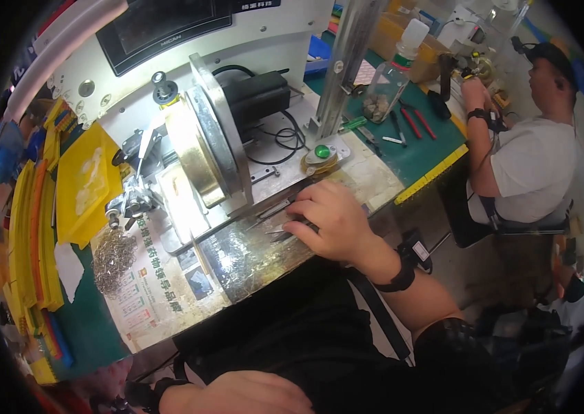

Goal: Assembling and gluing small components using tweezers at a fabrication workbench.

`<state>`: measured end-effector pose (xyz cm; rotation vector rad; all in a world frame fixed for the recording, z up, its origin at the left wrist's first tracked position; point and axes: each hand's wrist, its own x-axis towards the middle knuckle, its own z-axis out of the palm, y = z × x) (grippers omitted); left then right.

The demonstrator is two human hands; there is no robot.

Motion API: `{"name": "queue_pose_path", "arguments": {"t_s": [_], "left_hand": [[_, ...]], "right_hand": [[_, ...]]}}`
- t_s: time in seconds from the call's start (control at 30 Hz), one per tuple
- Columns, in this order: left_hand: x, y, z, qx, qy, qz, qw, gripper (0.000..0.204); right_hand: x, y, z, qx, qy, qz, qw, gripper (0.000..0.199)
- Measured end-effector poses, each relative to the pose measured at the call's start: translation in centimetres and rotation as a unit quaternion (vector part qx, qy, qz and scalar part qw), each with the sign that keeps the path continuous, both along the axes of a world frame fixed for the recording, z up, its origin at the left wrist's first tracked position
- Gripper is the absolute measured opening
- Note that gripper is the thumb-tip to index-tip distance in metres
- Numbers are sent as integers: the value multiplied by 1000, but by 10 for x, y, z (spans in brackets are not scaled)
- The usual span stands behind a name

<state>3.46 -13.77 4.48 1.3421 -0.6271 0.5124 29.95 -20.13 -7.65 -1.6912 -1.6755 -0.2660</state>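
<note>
At the bench's front edge, my right hand point(337, 221) is curled with thumb and fingers around slim metal tweezers point(277, 233), whose tips point left. Another thin metal tool point(270, 212) lies just beyond, close to the index finger. My left hand point(254, 393) rests on my dark-clothed lap at the bottom of the view, its fingers lying flat and holding nothing. Behind my right hand sits a round green button point(322, 151) on a pale base. To the left stands a machine with a large gold-coloured wheel point(195, 152), brightly lit.
A tangled pile of thin metal pieces point(114, 262) lies on printed paper at left, near a yellow tray point(88, 183) and stacked yellow strips point(30, 234). Red-handled pliers point(416, 123) and a clear bottle point(383, 93) stand right of a metal post point(347, 65). A co-worker point(526, 152) sits at right.
</note>
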Motion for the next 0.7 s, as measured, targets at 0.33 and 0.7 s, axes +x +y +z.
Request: {"name": "queue_pose_path", "arguments": {"t_s": [0.33, 0.7], "left_hand": [[-1, 9, 2, 80, -50, 19, 995, 27], [2, -13, -3, -34, -77, 135, 987, 29]], "right_hand": [[-1, -1, 1, -16, 6, -12, 1000, 23], [-3, -2, 3, -17, 15, -18, 1000, 23]]}}
